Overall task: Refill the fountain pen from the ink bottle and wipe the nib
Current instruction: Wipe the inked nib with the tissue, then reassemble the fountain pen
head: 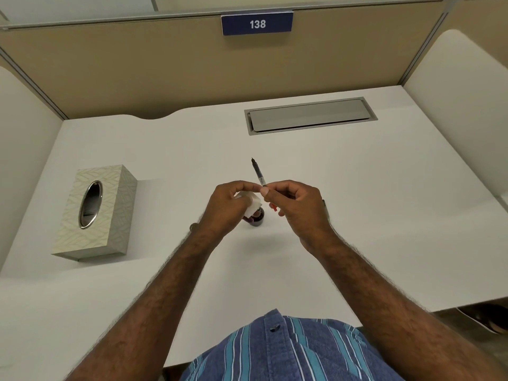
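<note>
My right hand [295, 207] pinches the fountain pen [258, 173] near its back end, and the dark nib points up and away from me. A red bit of the pen shows under the fingers. My left hand [228, 207] is closed on a folded white tissue [251, 206], its fingertips touching the pen barrel beside my right thumb. The small dark ink bottle [257, 217] stands on the white desk just below and between both hands, partly hidden by the tissue.
A patterned tissue box [96, 213] with an oval opening stands at the left of the white desk [357, 215]. A grey cable hatch [310, 115] is set into the desk at the back. Beige partitions enclose the desk on three sides.
</note>
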Action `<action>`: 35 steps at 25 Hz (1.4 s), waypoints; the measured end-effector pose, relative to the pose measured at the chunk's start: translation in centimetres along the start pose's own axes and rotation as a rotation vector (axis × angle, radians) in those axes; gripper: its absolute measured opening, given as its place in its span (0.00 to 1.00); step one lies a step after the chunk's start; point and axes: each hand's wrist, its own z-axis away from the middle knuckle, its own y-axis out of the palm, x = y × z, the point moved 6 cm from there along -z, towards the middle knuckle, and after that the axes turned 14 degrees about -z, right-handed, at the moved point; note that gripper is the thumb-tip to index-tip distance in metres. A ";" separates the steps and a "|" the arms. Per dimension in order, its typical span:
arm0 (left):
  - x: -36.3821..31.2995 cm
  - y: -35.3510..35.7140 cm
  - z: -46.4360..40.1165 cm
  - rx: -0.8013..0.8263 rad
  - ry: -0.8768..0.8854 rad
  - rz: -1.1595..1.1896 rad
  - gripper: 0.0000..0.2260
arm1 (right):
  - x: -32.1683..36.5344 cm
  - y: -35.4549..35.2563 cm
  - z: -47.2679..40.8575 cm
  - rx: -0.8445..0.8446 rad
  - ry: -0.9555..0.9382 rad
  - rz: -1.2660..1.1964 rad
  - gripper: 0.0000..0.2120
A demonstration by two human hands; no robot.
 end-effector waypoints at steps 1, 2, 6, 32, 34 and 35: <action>-0.2 0.0 0.0 -0.010 0.017 0.024 0.14 | 0.0 -0.1 -0.1 -0.004 -0.001 0.004 0.04; -0.4 0.1 0.0 -0.023 0.035 0.037 0.11 | 0.1 -0.2 -0.1 -0.007 -0.004 0.012 0.04; -1.0 0.7 0.2 -0.046 0.097 0.040 0.09 | -0.3 -0.6 -0.1 -0.025 0.010 0.018 0.05; 0.1 0.2 -0.3 -0.079 -0.109 0.240 0.13 | -10.5 -10.9 -5.0 -0.257 0.279 0.809 0.15; 0.2 0.1 -0.4 -0.080 -0.122 0.234 0.14 | -10.9 -10.8 -4.8 -0.277 0.283 0.806 0.10; 0.3 0.1 -0.4 -0.079 -0.126 0.235 0.15 | -11.0 -10.8 -4.6 -0.292 0.280 0.797 0.08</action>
